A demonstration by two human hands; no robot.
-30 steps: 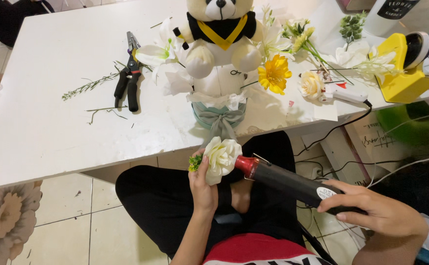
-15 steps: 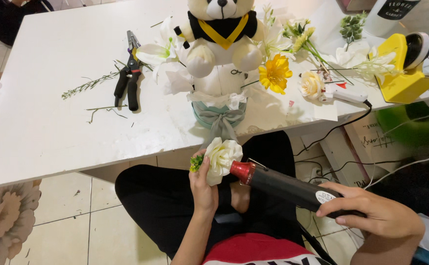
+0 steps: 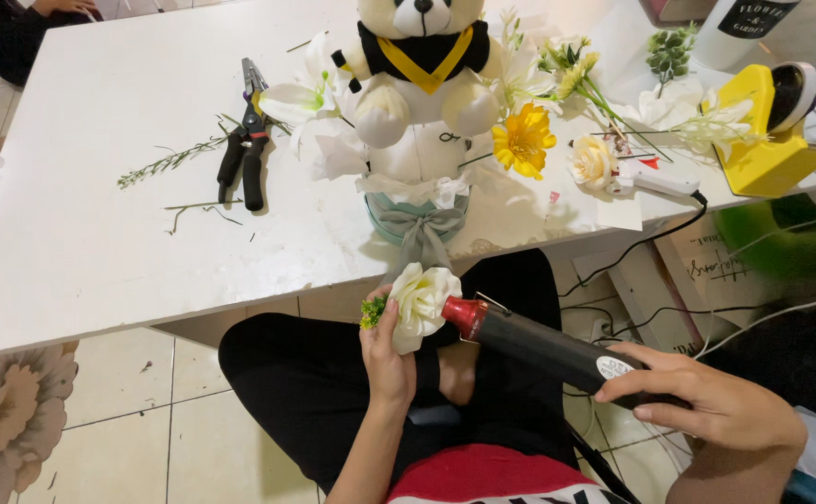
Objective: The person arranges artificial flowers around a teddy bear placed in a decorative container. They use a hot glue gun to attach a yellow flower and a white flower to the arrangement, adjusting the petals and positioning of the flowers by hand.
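A cream artificial rose (image 3: 424, 301) with a green sprig is gripped in the left hand (image 3: 386, 359) below the table's (image 3: 72, 252) near edge; a black glue gun (image 3: 543, 345), red-tipped nozzle touching the petals, is clasped by the right hand (image 3: 716, 411)

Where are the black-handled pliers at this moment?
In the head view, the pliers lie on the white table, left of the teddy bear, beside a green sprig.
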